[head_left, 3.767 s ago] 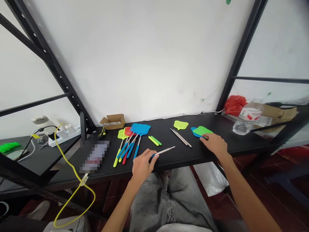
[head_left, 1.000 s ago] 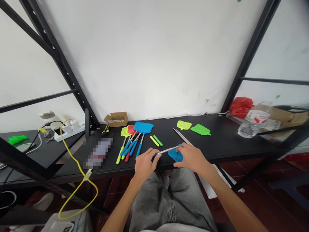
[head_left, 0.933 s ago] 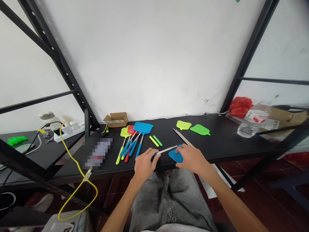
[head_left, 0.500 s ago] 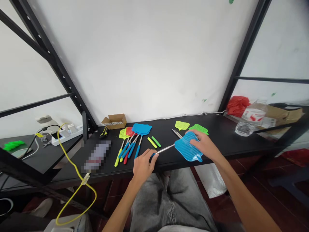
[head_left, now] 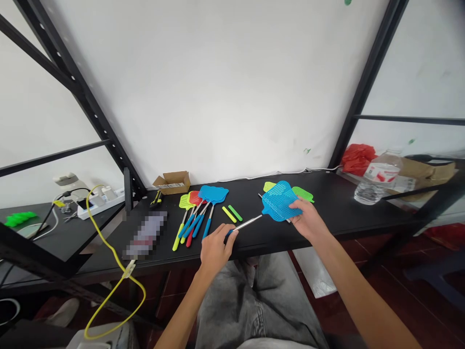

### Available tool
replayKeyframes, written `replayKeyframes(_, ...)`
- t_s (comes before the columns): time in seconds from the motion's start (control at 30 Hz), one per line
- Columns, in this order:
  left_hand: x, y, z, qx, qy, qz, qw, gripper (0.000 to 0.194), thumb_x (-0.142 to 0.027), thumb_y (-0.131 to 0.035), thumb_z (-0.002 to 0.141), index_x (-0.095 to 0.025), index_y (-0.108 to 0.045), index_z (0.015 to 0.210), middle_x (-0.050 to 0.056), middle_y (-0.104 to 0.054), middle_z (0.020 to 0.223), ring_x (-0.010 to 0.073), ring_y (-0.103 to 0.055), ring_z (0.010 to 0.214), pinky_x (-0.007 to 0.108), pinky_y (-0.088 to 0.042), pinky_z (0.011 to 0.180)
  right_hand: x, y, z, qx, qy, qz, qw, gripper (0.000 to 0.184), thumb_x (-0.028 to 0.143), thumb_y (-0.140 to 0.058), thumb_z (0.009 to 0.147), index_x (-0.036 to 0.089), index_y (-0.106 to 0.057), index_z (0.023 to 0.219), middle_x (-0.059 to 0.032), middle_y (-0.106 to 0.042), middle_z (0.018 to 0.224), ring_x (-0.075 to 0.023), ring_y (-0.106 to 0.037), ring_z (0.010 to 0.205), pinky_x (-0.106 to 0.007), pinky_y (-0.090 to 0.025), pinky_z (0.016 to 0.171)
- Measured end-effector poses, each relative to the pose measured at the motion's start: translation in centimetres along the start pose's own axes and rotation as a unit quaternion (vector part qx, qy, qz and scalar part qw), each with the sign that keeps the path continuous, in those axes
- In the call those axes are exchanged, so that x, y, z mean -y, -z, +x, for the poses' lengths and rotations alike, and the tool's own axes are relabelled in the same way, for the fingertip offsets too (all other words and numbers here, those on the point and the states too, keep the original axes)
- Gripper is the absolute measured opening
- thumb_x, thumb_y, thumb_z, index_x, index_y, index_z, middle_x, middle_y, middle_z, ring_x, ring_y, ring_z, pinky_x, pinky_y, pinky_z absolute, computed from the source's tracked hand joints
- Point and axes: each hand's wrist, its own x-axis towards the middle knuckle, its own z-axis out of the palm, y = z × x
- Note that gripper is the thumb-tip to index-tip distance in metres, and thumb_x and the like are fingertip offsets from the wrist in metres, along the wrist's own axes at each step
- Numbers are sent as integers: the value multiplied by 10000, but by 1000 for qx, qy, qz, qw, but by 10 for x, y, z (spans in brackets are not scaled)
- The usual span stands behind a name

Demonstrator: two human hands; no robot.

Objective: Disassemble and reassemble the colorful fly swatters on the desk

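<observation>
My left hand (head_left: 217, 246) is closed around the blue grip of a fly swatter handle, whose shiny metal rod (head_left: 249, 222) points right. My right hand (head_left: 308, 219) pinches the right edge of a blue perforated fly swatter head (head_left: 279, 201). The head's short neck is right by the rod's tip; whether they touch I cannot tell. Behind the blue head, a yellow-green swatter head (head_left: 269, 186) and a green one (head_left: 303, 194) lie partly covered, along with some metal rods. A yellow grip (head_left: 229, 214) and a green grip (head_left: 235, 213) rest beyond my left hand.
Several fly swatters (head_left: 196, 213) with blue, red and yellow heads lie together on the black table (head_left: 327, 213). A small cardboard box (head_left: 172, 183), a yellow-black cutter (head_left: 156, 199) and a blurred-out item (head_left: 146, 235) are at left. A water bottle (head_left: 378, 179) stands right, past the frame post.
My right hand has tilted the blue head and moved it slightly up, away from the rod, and now grips its right edge. My left hand stays in place.
</observation>
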Motion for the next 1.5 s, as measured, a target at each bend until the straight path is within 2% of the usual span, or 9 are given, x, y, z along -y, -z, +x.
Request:
replayKeyframes(0.37, 1, -1, -1, -4, 3, 11, 1000, 318, -420, -376, 1013, -268, -648, 1080, 1, -706, 1005, 146, -653, 768, 246, -403, 620, -3, -4, -3, -11, -5, 10, 1000, 217, 138, -671, 537, 190, -536, 700, 41, -562, 652, -111, -492, 576, -237, -400, 536)
replayKeyframes(0.83, 3, -2, 0, -1, 6, 5, 1000, 300, -415, -380, 1014, -279, -639, 1080, -16, -707, 1007, 142, -647, 764, 245, -403, 646, -5, -7, -7, -7, -6, 31, 999, 194, 125, -680, 551, 193, -570, 695, 41, -575, 674, -109, -498, 600, -243, -456, 583)
replayKeyframes(1.13, 4, -2, 0, -7, 6, 0, 1000, 311, -418, -393, 1011, -275, -654, 1101, -9, -724, 1060, 152, -675, 807, 252, -430, 659, -10, -7, -7, -7, -22, 44, 999, 155, 137, -670, 571, 191, -584, 688, 30, -588, 680, -120, -515, 601, -251, -464, 562)
replayKeyframes(1.5, 3, -1, 0, -1, 7, 16, 1000, 296, -423, -405, 1008, -292, -658, 1089, -42, -735, 1072, 151, -688, 788, 255, -418, 646, -6, 1, -4, 15, -1, -48, 999, 217, 141, -673, 563, 202, -547, 729, 50, -523, 642, -107, -463, 564, -243, -458, 531)
